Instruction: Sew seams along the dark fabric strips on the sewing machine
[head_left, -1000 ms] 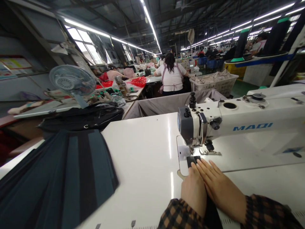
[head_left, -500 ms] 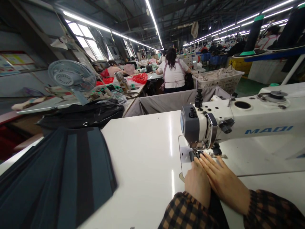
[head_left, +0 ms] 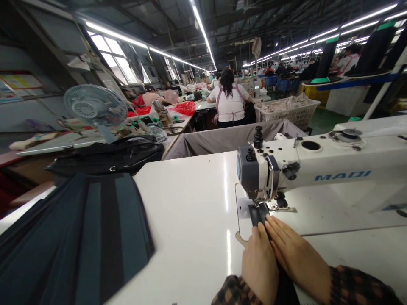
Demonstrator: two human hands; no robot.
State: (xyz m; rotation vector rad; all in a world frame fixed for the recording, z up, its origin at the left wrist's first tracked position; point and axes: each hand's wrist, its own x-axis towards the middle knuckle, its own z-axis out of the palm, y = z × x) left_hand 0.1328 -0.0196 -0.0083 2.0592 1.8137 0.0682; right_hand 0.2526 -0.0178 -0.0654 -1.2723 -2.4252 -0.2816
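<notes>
A white sewing machine (head_left: 321,159) marked MAQI stands at the right of the white table. Under its presser foot runs a dark fabric strip (head_left: 256,215), its near part reaching back beneath my hands. My left hand (head_left: 260,258) has its fingers bent and closed on the strip, just short of the needle area; its thumb is hidden. Beside it, my right hand (head_left: 295,250) lies flat, fingers stretched out and close together, tips pressing the strip's right side. The rest of the dark cloth disappears between my wrists.
Dark blue and black cloth panels (head_left: 76,237) cover the table's left side. Behind them are a black bag-like item (head_left: 111,154) and a fan (head_left: 95,106). A person (head_left: 231,99) sits ahead, near a basket of fabric (head_left: 288,110). Dark thread cones (head_left: 326,59) stand at right.
Both hands have drawn back slightly from the presser foot, leaving more of the strip showing. My right fingers have come closer together. The view has shifted a little.
</notes>
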